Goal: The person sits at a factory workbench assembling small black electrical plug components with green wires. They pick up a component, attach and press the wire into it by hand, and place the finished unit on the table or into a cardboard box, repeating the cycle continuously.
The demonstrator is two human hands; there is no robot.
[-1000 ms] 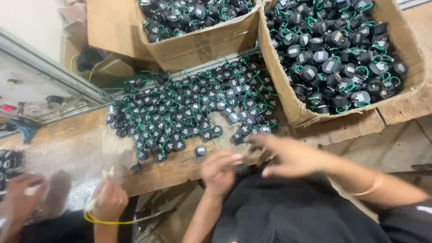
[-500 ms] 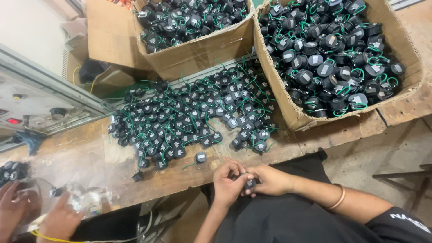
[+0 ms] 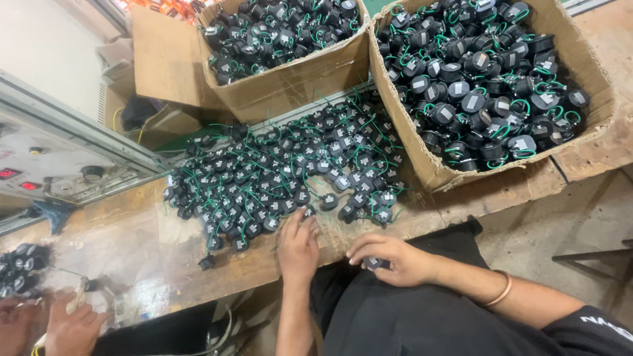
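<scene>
Gripped in the right hand (image 3: 395, 258): one part (image 3: 376, 263); left hand (image 3: 298, 245), open, is laid at six o'clock of the pile (image 3: 283, 175); single picks are best.

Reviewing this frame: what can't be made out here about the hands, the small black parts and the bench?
- Head view: the part in the right hand is mostly covered by its fingers; its shape is unclear.
- Whether the left hand grips anything at the edge of the pile is hidden under its palm.
- A co-worker's hands are blurred and cut off by the lower left edge.
- The right box hides how deep its contents go.
</scene>
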